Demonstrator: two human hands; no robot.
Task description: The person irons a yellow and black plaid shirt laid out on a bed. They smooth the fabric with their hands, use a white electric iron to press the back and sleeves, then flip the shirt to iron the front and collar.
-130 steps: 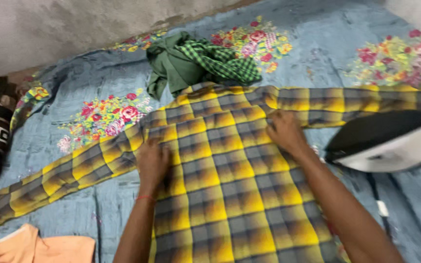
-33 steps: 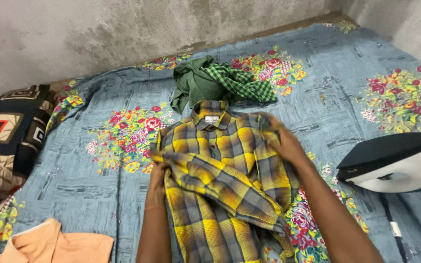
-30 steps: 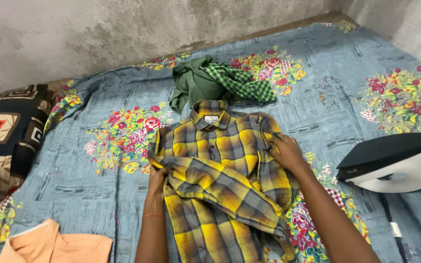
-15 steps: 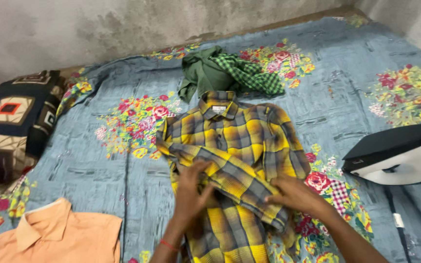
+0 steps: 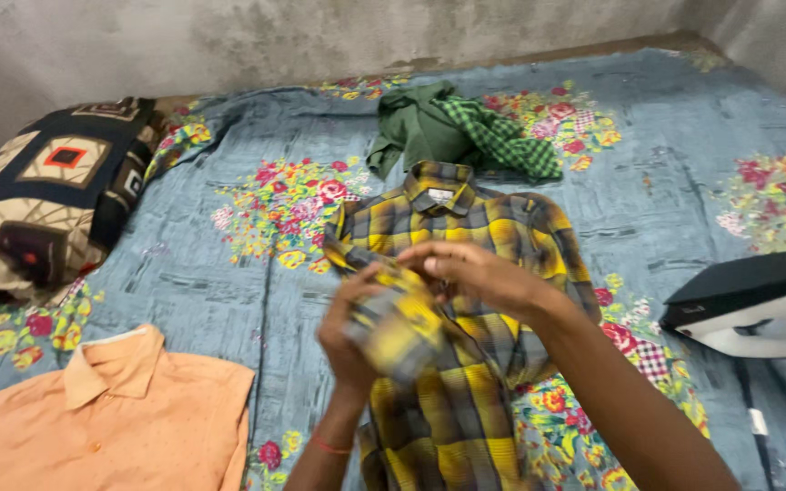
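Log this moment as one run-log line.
left hand: gripping lifted fold of yellow-and-grey checked cotton shirt | right hand: pinching same fold | black-and-white electric iron: resting apart, at right

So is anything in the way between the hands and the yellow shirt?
No, nothing visible. Both hands are already on the shirt: the left hand grips a lifted, blurry piece of it, and the right hand touches the same piece. The iron sits off to the right.
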